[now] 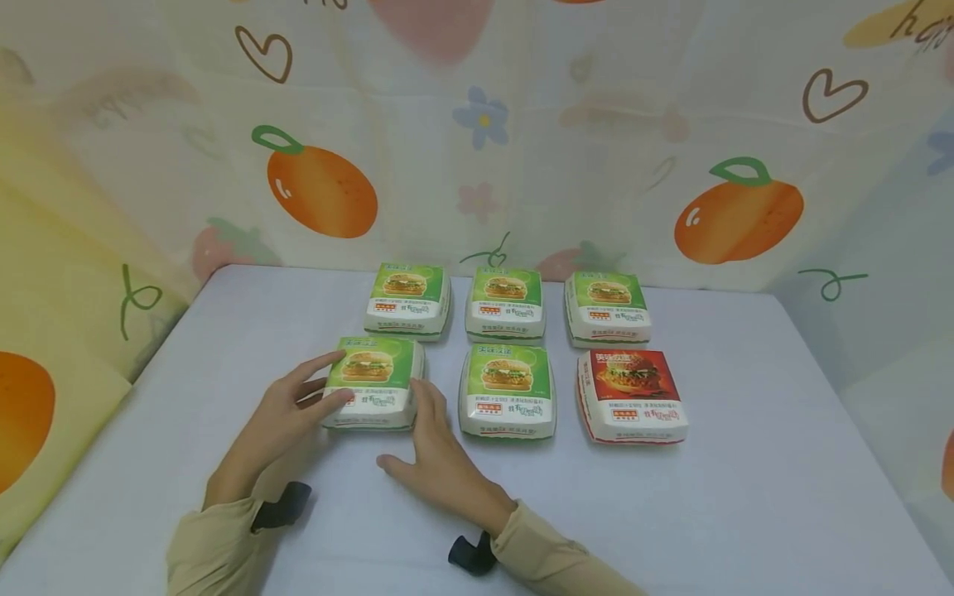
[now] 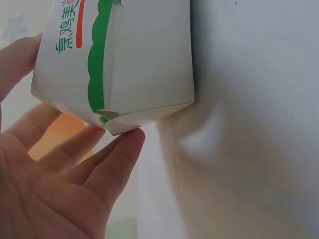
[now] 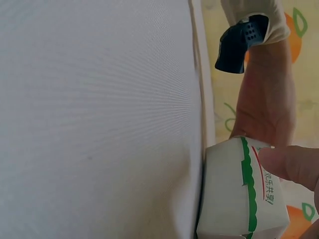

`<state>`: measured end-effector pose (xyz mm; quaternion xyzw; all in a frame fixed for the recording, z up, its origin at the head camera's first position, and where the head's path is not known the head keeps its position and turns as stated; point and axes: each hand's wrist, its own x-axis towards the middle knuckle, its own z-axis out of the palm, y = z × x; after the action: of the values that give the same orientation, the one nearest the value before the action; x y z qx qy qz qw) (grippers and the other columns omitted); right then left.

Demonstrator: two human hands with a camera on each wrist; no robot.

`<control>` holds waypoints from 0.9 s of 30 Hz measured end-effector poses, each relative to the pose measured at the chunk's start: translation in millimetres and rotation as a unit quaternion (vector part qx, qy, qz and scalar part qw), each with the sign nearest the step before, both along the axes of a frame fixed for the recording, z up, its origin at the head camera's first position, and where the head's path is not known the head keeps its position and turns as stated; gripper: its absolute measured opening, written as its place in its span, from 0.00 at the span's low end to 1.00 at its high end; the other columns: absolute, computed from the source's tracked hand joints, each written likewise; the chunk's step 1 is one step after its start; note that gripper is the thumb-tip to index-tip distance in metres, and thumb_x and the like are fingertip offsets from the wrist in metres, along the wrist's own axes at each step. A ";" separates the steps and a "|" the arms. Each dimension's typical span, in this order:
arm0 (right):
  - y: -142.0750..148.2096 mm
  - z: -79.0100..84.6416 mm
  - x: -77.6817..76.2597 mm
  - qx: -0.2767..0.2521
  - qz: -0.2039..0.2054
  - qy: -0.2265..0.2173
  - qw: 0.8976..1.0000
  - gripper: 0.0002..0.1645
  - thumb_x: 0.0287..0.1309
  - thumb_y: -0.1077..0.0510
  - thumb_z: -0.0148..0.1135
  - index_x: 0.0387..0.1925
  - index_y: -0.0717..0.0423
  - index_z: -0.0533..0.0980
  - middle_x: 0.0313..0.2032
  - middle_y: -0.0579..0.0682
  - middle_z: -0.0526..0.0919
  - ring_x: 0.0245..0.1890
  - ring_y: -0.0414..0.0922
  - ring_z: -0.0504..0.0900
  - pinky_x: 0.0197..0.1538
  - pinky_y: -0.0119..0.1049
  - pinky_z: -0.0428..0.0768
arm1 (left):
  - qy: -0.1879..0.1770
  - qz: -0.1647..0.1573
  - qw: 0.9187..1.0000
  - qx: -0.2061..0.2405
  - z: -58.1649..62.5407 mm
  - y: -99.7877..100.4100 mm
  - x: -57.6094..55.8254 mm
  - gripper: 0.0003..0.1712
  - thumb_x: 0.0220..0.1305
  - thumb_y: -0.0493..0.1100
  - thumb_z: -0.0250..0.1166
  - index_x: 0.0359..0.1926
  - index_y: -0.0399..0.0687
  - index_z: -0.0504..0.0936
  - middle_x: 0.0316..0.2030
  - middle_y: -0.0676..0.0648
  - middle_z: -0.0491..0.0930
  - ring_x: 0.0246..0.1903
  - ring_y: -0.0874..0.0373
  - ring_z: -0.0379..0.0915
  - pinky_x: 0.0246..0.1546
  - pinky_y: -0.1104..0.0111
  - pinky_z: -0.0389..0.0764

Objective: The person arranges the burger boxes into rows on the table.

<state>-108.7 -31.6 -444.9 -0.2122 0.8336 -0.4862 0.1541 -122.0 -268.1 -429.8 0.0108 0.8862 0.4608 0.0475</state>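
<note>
Six-box layout aside, the nearest one is a green-and-white burger box [image 1: 370, 372] at the front left, flat on the table. My left hand [image 1: 286, 414] is at its left side, fingers [image 2: 114, 164] loosely bent against the wall and thumb over the top. My right hand [image 1: 443, 463] lies along the box's right side with fingers fairly straight; its thumb [image 3: 289, 162] stands apart from them, in front of the box. The right wrist view shows the box's green scalloped seam, with its lid closed.
Beside it stand another green burger box [image 1: 508, 393] and a red burger box [image 1: 633, 397]. Behind are three more green boxes, at left [image 1: 408, 302], middle [image 1: 505, 306] and right [image 1: 607, 310]. A patterned curtain [image 1: 581, 182] hangs at the white table's [image 1: 745, 497] back edge.
</note>
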 end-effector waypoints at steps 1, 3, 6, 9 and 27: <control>0.8 0.5 0.4 -0.001 0.000 -0.002 1.000 0.60 0.60 0.54 0.68 0.78 0.54 0.36 0.78 0.57 0.39 0.78 0.51 0.47 0.76 0.53 0.58 | -0.002 0.000 1.000 0.001 0.1 0.9 -0.2 0.40 0.66 0.57 0.65 0.74 0.57 0.62 0.74 0.37 0.57 0.66 0.30 0.65 0.61 0.43 0.75; 2.2 0.9 0.9 -0.002 -0.002 -0.005 1.000 0.60 0.60 0.54 0.68 0.78 0.54 0.36 0.78 0.57 0.39 0.78 0.51 0.47 0.76 0.53 0.57 | -0.001 -0.002 1.000 0.002 -0.1 2.7 -0.8 0.40 0.66 0.57 0.65 0.74 0.57 0.62 0.74 0.37 0.57 0.66 0.30 0.66 0.61 0.43 0.74; 3.9 0.9 1.6 -0.005 -0.004 -0.009 1.000 0.60 0.60 0.53 0.68 0.78 0.54 0.36 0.77 0.57 0.39 0.78 0.52 0.47 0.76 0.54 0.58 | 0.001 -0.006 1.000 0.003 -0.6 4.9 -1.6 0.39 0.66 0.56 0.65 0.74 0.56 0.62 0.74 0.37 0.58 0.66 0.31 0.66 0.62 0.44 0.74; 5.0 0.6 1.8 -0.009 -0.006 -0.010 1.000 0.60 0.60 0.54 0.68 0.78 0.54 0.37 0.77 0.57 0.40 0.78 0.53 0.47 0.76 0.55 0.58 | 0.006 -0.009 1.000 -0.002 -1.5 6.5 -2.6 0.39 0.67 0.56 0.64 0.74 0.55 0.62 0.74 0.37 0.58 0.66 0.31 0.66 0.63 0.44 0.73; 8.8 1.6 4.2 -0.003 -0.006 -0.013 1.000 0.60 0.59 0.53 0.69 0.77 0.55 0.37 0.77 0.56 0.40 0.78 0.52 0.48 0.76 0.55 0.58 | -0.011 -0.010 1.000 -0.005 0.8 12.4 -2.4 0.40 0.67 0.59 0.63 0.75 0.58 0.60 0.75 0.38 0.56 0.67 0.31 0.64 0.63 0.43 0.72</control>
<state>-104.5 -22.8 -443.3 -0.2014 0.8312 -0.4926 0.1611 -124.4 -255.7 -429.0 0.0143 0.8879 0.4557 0.0618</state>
